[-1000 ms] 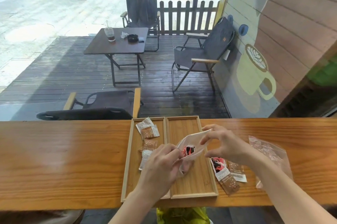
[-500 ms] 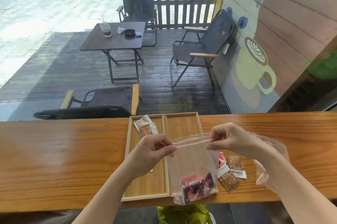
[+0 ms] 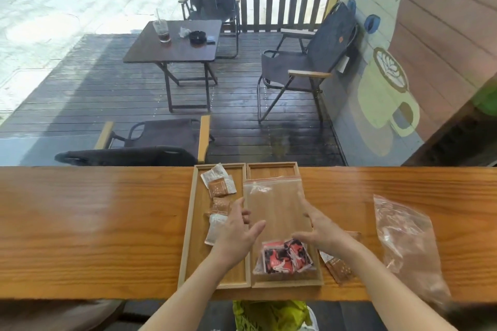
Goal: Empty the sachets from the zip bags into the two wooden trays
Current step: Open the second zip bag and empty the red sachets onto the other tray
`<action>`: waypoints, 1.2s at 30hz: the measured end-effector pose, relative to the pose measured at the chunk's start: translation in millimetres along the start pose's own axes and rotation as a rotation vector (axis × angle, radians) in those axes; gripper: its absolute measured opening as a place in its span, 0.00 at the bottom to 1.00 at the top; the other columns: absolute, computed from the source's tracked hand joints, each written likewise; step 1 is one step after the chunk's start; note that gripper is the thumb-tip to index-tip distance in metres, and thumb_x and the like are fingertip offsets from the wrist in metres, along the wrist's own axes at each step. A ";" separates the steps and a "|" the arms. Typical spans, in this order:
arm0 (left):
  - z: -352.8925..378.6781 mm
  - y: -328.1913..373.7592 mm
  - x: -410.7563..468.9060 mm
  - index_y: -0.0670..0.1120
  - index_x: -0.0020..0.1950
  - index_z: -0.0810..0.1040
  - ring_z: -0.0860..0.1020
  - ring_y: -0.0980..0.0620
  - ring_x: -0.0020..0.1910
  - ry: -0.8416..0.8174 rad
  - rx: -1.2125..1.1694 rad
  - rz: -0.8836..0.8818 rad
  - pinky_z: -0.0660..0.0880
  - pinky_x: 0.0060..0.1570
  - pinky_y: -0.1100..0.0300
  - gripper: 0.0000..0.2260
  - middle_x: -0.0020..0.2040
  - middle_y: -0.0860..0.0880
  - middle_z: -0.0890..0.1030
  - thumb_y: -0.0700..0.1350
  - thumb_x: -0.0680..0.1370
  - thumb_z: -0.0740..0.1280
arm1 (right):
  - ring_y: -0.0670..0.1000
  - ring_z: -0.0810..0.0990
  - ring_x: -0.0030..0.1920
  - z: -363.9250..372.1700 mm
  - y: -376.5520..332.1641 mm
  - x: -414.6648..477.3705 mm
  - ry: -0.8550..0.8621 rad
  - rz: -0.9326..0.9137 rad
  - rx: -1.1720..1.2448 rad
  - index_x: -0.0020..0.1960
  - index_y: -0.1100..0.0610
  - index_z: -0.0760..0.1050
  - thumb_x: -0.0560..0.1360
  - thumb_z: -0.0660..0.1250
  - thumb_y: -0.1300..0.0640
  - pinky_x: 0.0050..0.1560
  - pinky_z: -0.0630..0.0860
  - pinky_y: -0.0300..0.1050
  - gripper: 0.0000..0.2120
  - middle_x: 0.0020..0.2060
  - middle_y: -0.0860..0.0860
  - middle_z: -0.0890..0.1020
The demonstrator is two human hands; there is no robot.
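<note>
Sachets [image 3: 286, 256] printed red and black sit bunched in the near end of a clear zip bag [image 3: 274, 212], which lies flat along the right tray [image 3: 271, 170] with its red zip strip at the far end. Both hands hover spread and released over it, the left hand [image 3: 236, 233] over the seam between the trays, the right hand [image 3: 320, 231] at the bag's right edge. Brown sachets [image 3: 339, 268] lie on the desk [image 3: 94, 223] just right of that tray, partly hidden by the right forearm. Farther right lies a second, crumpled bag [image 3: 403, 239]. The left tray [image 3: 195, 223] holds brown and white sachets [image 3: 219, 185]. Beyond the desk stand folding chairs [image 3: 304, 67] and a table [image 3: 174, 45] on a deck.
</note>
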State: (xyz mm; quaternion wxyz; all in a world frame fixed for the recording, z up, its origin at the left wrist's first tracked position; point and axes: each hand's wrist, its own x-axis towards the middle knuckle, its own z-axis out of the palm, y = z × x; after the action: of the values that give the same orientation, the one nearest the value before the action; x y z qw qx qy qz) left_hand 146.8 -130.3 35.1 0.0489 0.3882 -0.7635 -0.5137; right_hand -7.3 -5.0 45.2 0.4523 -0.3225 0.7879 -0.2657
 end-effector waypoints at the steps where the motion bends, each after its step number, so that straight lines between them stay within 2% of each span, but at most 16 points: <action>1: 4.7 -4.9 -6.5 0.49 0.72 0.55 0.74 0.54 0.56 -0.016 0.022 -0.008 0.75 0.56 0.57 0.31 0.63 0.47 0.73 0.51 0.74 0.67 | 0.52 0.55 0.75 7.0 8.0 -3.9 -0.024 0.031 -0.006 0.75 0.44 0.40 0.72 0.70 0.55 0.73 0.56 0.53 0.46 0.76 0.49 0.55; 3: 13.3 -15.7 -19.4 0.48 0.73 0.53 0.71 0.53 0.63 -0.041 0.099 -0.014 0.69 0.63 0.56 0.34 0.68 0.48 0.69 0.54 0.74 0.67 | 0.52 0.57 0.74 20.3 24.4 -10.7 -0.018 0.048 -0.091 0.75 0.46 0.41 0.70 0.71 0.52 0.74 0.56 0.52 0.46 0.75 0.51 0.58; 6: 24.6 -28.5 -35.5 0.49 0.74 0.50 0.62 0.53 0.71 -0.098 0.284 0.007 0.61 0.71 0.56 0.38 0.73 0.51 0.63 0.56 0.72 0.68 | 0.52 0.57 0.74 32.4 36.3 -20.4 0.013 0.033 -0.357 0.76 0.50 0.42 0.69 0.71 0.48 0.74 0.53 0.52 0.48 0.74 0.50 0.59; 9: 32.1 -34.3 -45.7 0.50 0.73 0.51 0.64 0.54 0.68 -0.099 0.497 0.079 0.63 0.69 0.58 0.35 0.70 0.52 0.65 0.54 0.73 0.67 | 0.52 0.56 0.73 37.1 39.4 -24.6 0.019 0.034 -0.467 0.76 0.49 0.42 0.70 0.70 0.51 0.72 0.51 0.52 0.46 0.74 0.49 0.59; 12: 36.9 -36.1 -49.7 0.50 0.71 0.57 0.68 0.54 0.64 -0.019 0.590 0.158 0.66 0.64 0.61 0.26 0.66 0.52 0.70 0.49 0.76 0.63 | 0.51 0.61 0.71 37.6 40.4 -24.1 0.113 0.010 -0.424 0.75 0.48 0.49 0.70 0.70 0.55 0.71 0.54 0.51 0.41 0.71 0.48 0.65; 14: 38.8 -36.7 -48.9 0.50 0.68 0.64 0.72 0.54 0.59 0.057 0.566 0.173 0.70 0.59 0.62 0.18 0.61 0.52 0.74 0.47 0.77 0.61 | 0.52 0.67 0.69 40.1 41.6 -23.1 0.192 0.002 -0.344 0.74 0.49 0.54 0.71 0.70 0.56 0.69 0.58 0.51 0.37 0.67 0.49 0.71; 16: 40.5 -37.8 -46.3 0.50 0.60 0.72 0.76 0.53 0.52 0.106 0.550 0.187 0.74 0.52 0.61 0.11 0.54 0.51 0.79 0.46 0.77 0.61 | 0.54 0.73 0.62 42.6 44.1 -21.9 0.261 0.033 -0.271 0.70 0.50 0.61 0.71 0.71 0.56 0.65 0.65 0.51 0.31 0.58 0.50 0.78; 18: 40.6 -38.6 -44.7 0.50 0.51 0.76 0.77 0.53 0.46 0.130 0.548 0.197 0.76 0.46 0.59 0.06 0.48 0.52 0.81 0.46 0.77 0.61 | 0.53 0.77 0.53 43.0 46.8 -22.0 0.314 0.043 -0.215 0.57 0.50 0.71 0.71 0.71 0.56 0.54 0.74 0.46 0.16 0.48 0.50 0.80; 19: 40.3 -39.4 -44.2 0.50 0.49 0.76 0.77 0.54 0.44 0.138 0.532 0.196 0.76 0.44 0.58 0.05 0.46 0.52 0.81 0.46 0.77 0.61 | 0.52 0.78 0.49 41.9 47.1 -23.2 0.312 0.041 -0.190 0.47 0.48 0.72 0.71 0.70 0.57 0.48 0.75 0.40 0.09 0.44 0.49 0.80; 21: 38.1 -39.3 -44.5 0.50 0.47 0.77 0.77 0.55 0.42 0.154 0.482 0.190 0.76 0.41 0.60 0.04 0.44 0.53 0.81 0.46 0.77 0.62 | 0.50 0.78 0.43 39.4 48.4 -25.1 0.276 0.023 -0.148 0.37 0.48 0.72 0.72 0.69 0.59 0.39 0.70 0.33 0.10 0.39 0.49 0.81; 25: 30.5 -30.9 -46.3 0.50 0.48 0.77 0.76 0.59 0.42 0.183 0.371 0.189 0.74 0.41 0.64 0.04 0.44 0.55 0.80 0.47 0.77 0.63 | 0.47 0.76 0.39 35.7 42.8 -30.1 0.240 -0.017 -0.011 0.39 0.55 0.75 0.74 0.66 0.59 0.40 0.72 0.39 0.05 0.37 0.50 0.79; 29: 19.4 -13.3 -44.8 0.49 0.46 0.78 0.77 0.58 0.40 0.214 0.265 0.209 0.76 0.41 0.60 0.03 0.42 0.55 0.80 0.45 0.76 0.65 | 0.48 0.73 0.37 27.8 24.1 -34.6 0.303 -0.080 0.127 0.41 0.57 0.73 0.77 0.63 0.60 0.39 0.70 0.41 0.06 0.36 0.51 0.77; 32: 7.4 2.5 -42.5 0.48 0.45 0.80 0.78 0.57 0.40 0.281 0.176 0.222 0.77 0.40 0.59 0.02 0.40 0.53 0.82 0.44 0.75 0.67 | 0.48 0.72 0.35 15.2 5.6 -37.0 0.350 -0.153 0.190 0.40 0.55 0.73 0.76 0.63 0.60 0.37 0.69 0.39 0.06 0.33 0.50 0.76; 36: -7.3 18.1 -45.8 0.48 0.45 0.81 0.78 0.58 0.41 0.321 0.098 0.263 0.77 0.40 0.61 0.03 0.40 0.53 0.82 0.44 0.74 0.68 | 0.45 0.75 0.36 3.6 -12.4 -42.3 0.394 -0.241 0.248 0.42 0.57 0.75 0.75 0.64 0.62 0.38 0.73 0.32 0.04 0.35 0.51 0.78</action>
State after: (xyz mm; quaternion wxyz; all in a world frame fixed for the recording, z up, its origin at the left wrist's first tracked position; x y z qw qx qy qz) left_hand 172.3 -103.2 68.2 0.2175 0.3640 -0.8141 -0.3967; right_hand 15.4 18.2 75.2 0.2914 -0.2983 0.7781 -0.4699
